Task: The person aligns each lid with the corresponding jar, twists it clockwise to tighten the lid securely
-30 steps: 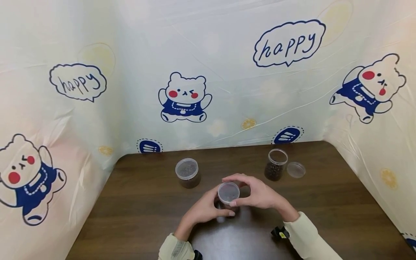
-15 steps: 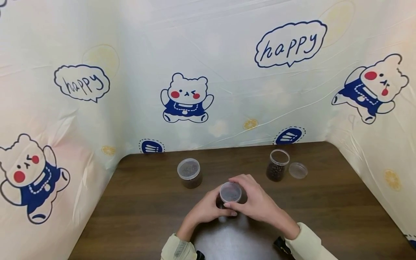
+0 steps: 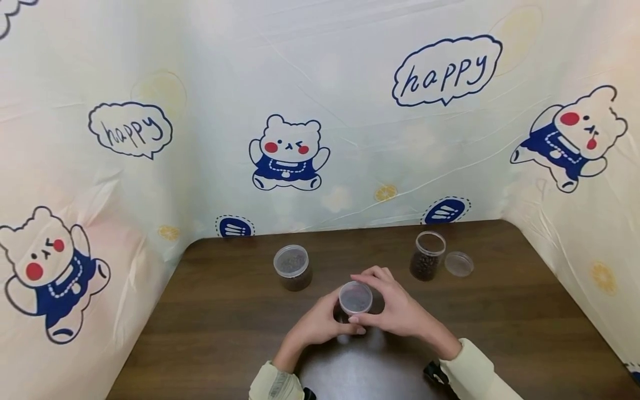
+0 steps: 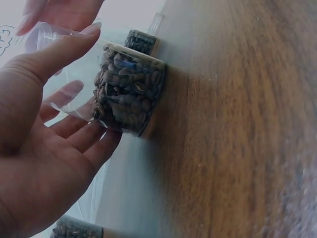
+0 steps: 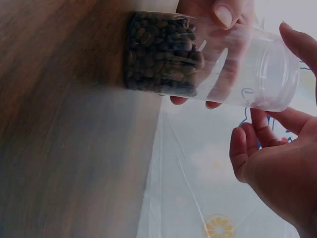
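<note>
A clear plastic jar [image 3: 345, 318], part filled with coffee beans [image 5: 161, 54], stands upright on the table between my hands. A translucent lid [image 3: 355, 297] covers its top. My left hand [image 3: 316, 323] grips the jar's body, thumb at the near side and fingers around the back; the left wrist view shows the beans [image 4: 126, 89] just beyond its fingertips. At the rim, my right hand [image 3: 400, 308] pinches the lid between its thumb and forefinger. In the right wrist view the other fingers of my right hand [image 5: 282, 163] are curled below the lid.
An open jar of beans [image 3: 426, 264] stands at the back right of the brown table [image 3: 210, 333], a loose lid [image 3: 459, 264] beside it. A wider lidded jar [image 3: 293, 272] with dark contents stands back left. A printed curtain [image 3: 350, 139] hangs behind and around.
My right hand has turned around the lid, its thumb shifting left along the near rim and its fingers drawing back. My left hand keeps its grip on the jar.
</note>
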Demonstrator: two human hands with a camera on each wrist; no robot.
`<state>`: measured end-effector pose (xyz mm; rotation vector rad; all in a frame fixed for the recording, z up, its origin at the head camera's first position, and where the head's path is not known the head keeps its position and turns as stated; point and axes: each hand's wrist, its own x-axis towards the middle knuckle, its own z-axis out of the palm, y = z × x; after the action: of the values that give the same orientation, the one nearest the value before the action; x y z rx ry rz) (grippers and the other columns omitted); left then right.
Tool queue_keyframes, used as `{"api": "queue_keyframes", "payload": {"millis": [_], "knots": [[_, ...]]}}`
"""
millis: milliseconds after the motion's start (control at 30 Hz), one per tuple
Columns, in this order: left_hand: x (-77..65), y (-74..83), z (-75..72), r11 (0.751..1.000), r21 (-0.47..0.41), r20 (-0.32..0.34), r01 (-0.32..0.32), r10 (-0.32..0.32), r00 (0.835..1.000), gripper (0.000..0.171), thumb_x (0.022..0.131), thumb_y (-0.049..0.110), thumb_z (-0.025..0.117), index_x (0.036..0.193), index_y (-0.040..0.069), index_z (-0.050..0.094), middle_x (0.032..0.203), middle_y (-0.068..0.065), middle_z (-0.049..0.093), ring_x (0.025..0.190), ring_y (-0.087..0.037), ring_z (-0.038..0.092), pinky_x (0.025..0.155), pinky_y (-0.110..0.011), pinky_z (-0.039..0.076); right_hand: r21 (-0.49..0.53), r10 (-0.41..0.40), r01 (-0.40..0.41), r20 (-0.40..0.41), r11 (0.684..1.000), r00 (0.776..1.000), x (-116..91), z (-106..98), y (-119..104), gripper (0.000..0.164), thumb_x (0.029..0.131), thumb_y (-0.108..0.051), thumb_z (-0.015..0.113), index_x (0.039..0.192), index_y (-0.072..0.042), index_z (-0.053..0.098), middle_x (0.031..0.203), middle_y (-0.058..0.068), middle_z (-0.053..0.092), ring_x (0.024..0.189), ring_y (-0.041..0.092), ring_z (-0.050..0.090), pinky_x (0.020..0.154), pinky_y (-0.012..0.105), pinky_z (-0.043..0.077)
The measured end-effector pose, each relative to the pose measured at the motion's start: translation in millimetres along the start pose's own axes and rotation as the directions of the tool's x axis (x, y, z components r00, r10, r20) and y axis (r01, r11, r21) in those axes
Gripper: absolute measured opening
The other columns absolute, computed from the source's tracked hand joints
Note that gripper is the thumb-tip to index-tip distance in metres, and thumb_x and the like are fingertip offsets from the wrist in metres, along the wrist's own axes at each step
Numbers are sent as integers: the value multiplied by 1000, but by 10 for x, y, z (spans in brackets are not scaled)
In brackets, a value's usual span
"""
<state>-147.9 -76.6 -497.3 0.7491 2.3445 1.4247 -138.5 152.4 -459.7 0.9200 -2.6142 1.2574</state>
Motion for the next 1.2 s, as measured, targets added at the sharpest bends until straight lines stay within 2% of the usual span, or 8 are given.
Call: {"api": "queue_keyframes", "payload": {"millis": [233,367,500,700,800,900,1067,1200], "knots": [[11,-20,18,999,-36,-7,-16,16,1000,74,82,33,92,145,38,53,139,13,66,128,-10,64,109,-29,49,7,0,0,-34,1000,999,10,11,-3,63,81,-48,90,134,-21,69,122,-6,61,114,9,48,93,36,51],[14,-41,27,997,-82,-22,-16,14,1000,73,80,29,94,143,39,57,135,14,69,127,-11,65,108,-27,50,-24,35,-37,-66,999,997,7,27,-54,63,78,-49,92,130,-19,71,112,-6,60,107,6,47,89,31,50],[13,-38,43,997,-78,-67,-7,1,998,72,78,30,96,140,39,61,131,14,72,123,-10,68,104,-25,53,-86,55,-66,-124,994,991,2,59,-121,62,75,-47,95,125,-16,74,101,-5,57,99,5,47,84,27,50],[0,-37,88,999,-32,-141,7,-12,990,67,78,23,95,138,25,65,127,3,75,118,-16,71,99,-23,55,-237,20,-86,-270,968,963,-36,179,-196,63,69,-46,97,116,-9,76,91,-3,54,86,7,48,76,27,47],[-6,-27,99,1000,-22,-150,15,-18,988,68,78,21,95,139,22,65,128,0,75,120,-19,71,99,-23,56,-266,34,-118,-301,957,953,-59,216,-222,64,69,-46,96,116,-9,75,91,-3,53,85,9,47,77,31,44],[-14,-16,104,999,-10,-136,31,-32,990,72,79,24,95,142,25,62,131,1,73,121,-18,70,101,-24,55,-225,86,-154,-284,962,955,-74,221,-241,65,70,-45,97,120,-9,74,95,-2,54,87,9,50,78,30,48],[-25,-12,97,999,-5,-110,50,-50,993,78,79,30,94,147,30,56,137,6,69,126,-16,65,107,-29,51,-112,196,-220,-193,969,961,-96,185,-253,72,74,-50,94,131,-14,67,111,-3,61,95,11,62,84,32,56],[-31,-27,94,999,-7,-115,46,-47,992,79,79,26,94,148,26,55,139,3,67,129,-18,64,109,-31,51,-66,231,-241,-130,968,964,-130,177,-220,74,76,-51,93,135,-19,62,122,-4,65,107,13,66,92,37,57]]}}
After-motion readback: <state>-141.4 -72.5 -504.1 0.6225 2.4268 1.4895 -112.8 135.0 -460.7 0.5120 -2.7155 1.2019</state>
